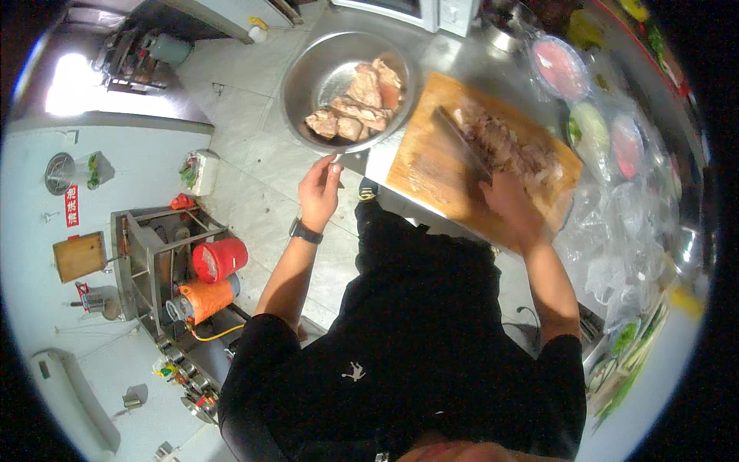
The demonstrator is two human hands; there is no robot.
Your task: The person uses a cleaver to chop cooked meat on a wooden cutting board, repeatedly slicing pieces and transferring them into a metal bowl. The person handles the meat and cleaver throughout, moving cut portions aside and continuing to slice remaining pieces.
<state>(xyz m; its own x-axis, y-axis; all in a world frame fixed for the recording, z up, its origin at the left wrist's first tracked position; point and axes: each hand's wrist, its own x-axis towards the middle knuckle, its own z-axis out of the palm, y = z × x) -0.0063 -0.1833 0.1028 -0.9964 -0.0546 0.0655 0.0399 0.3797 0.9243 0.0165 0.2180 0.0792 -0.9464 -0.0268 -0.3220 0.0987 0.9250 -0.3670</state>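
Note:
My left hand (pixel 320 193), with a dark watch on the wrist, is just below the near rim of a steel basin (pixel 290 124). Its thumb and forefinger pinch a small pale thing (pixel 339 156), too small to identify. Several large pieces of cooked-looking meat (pixel 361 107) lie in the basin with some reddish liquid. On a wooden cutting board (pixel 421 167), my right hand (pixel 511 205) grips a knife (pixel 462 138); its handle is hidden in the fist. The blade rests along a heap of chopped meat (pixel 502 141), on its left side.
Plastic-wrapped pink food (pixel 559 68), a wrapped green vegetable (pixel 590 133) and crumpled clear bags (pixel 615 242) crowd the counter's right side. A white appliance (pixel 456 14) stands behind the board. Across the floor are a red bucket (pixel 219 260) and an orange-covered gas cylinder (pixel 208 300).

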